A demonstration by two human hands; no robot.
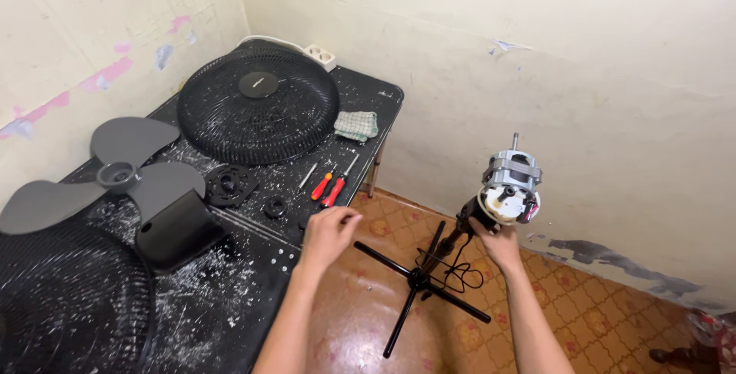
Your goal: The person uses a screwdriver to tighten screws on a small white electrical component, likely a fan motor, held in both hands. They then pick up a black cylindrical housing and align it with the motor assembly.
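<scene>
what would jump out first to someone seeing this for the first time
The bare fan motor atop its stand, right of centre, gripped just below by the right hand, draws the eye first. Next come the round black fan grille at the back of the paint-spattered black table and the grey fan blade at the left. The left hand reaches to the table's edge near two red-handled screwdrivers.

A round black fan grille point(258, 103) is seen at the table's point(230, 305) far corner, a checked cloth point(357, 125) beside it near the right edge.
</scene>
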